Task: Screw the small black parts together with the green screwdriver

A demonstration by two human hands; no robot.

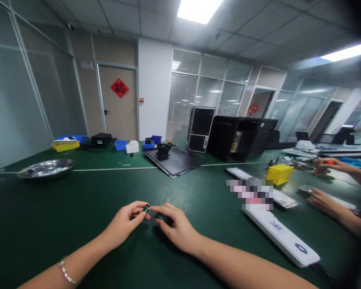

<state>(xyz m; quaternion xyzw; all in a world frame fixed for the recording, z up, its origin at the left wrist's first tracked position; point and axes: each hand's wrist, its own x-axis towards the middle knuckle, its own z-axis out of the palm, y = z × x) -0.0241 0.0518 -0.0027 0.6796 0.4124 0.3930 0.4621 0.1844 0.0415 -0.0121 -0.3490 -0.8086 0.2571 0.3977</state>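
My left hand pinches a small dark component with a green edge between thumb and fingertips. My right hand closes over a dark, rounded object, partly hidden by my fingers. The two hands nearly meet above the dark green work mat, and the right fingertips seem to touch the small component. Its exact shape is too small to tell. A bracelet circles my left wrist.
A co-worker's hands work at the right, one holding something red. Nearby are a long white box and a yellow box. A steel bowl, blue bins and black computer cases stand farther away.
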